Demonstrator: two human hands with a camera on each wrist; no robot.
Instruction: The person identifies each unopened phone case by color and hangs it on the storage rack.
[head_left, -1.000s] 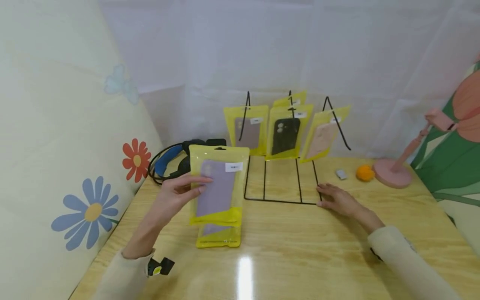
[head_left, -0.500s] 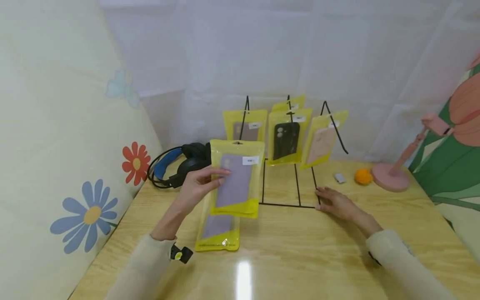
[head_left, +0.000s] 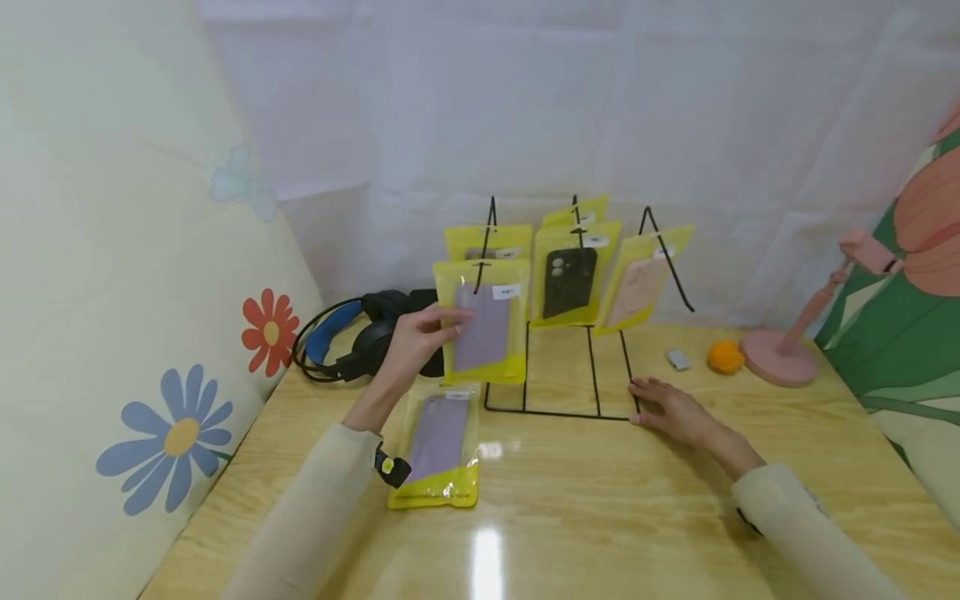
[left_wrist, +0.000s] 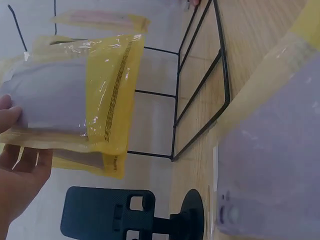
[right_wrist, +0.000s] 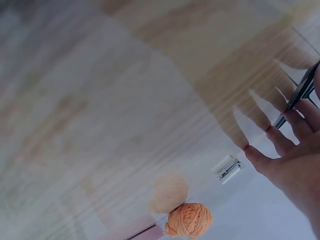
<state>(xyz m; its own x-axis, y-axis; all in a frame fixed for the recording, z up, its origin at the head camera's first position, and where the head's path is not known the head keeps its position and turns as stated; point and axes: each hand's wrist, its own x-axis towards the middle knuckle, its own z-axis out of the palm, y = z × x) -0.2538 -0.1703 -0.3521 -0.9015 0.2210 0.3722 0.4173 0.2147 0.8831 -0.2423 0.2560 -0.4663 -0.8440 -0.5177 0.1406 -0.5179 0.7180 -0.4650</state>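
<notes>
My left hand (head_left: 448,323) pinches a yellow packet with a lilac phone case (head_left: 483,321) by its left edge and holds it upright against the left hook of a black wire rack (head_left: 558,410). The left wrist view shows the same packet (left_wrist: 75,100) between my thumb and fingers (left_wrist: 15,150), in front of the rack (left_wrist: 200,100). A second lilac packet (head_left: 438,446) lies flat on the table below. My right hand (head_left: 647,402) rests flat on the table, its fingertips (right_wrist: 280,140) touching the rack's base wire (right_wrist: 300,92).
Packets with a black case (head_left: 572,279) and a pink case (head_left: 637,287) hang on the rack. Black-and-blue headphones (head_left: 352,333) lie to the left. To the right sit a small grey clip (head_left: 678,359), an orange ball (head_left: 723,357) and a pink stand (head_left: 783,358).
My left hand has carried the lilac packet up and away from the table to the rack's left hook, uncovering the packet lying below. The right hand has stayed put.
</notes>
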